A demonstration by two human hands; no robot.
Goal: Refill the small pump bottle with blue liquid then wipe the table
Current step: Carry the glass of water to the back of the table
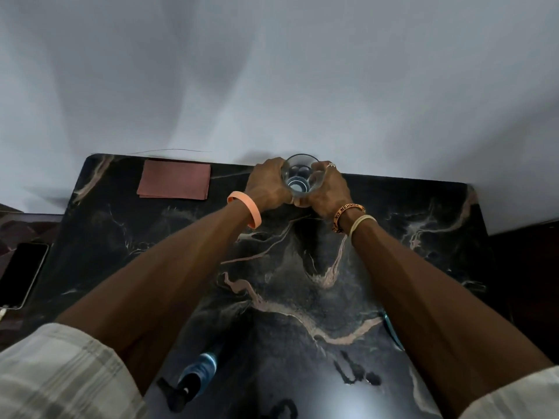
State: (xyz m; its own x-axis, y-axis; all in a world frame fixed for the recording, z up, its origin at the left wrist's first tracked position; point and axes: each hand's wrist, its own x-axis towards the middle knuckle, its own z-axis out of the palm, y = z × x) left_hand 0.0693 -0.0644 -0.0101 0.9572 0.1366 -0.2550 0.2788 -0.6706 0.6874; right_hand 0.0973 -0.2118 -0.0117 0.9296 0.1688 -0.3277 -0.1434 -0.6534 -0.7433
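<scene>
Both arms reach to the far edge of the black marble table (302, 282). My left hand (267, 184) and my right hand (325, 189) wrap around a clear drinking glass (299, 175) that stands near the wall, with a little blue liquid at its bottom. The small pump bottle (196, 373), clear with blue liquid and a black pump head, stands at the near edge under my left forearm. A reddish-brown folded cloth (175, 179) lies flat at the far left of the table.
A dark phone (22, 273) lies on a surface left of the table. A thin blue rim of some object (391, 329) peeks out beside my right forearm. Dark wet smears (357, 373) mark the near part of the tabletop. A white wall rises behind.
</scene>
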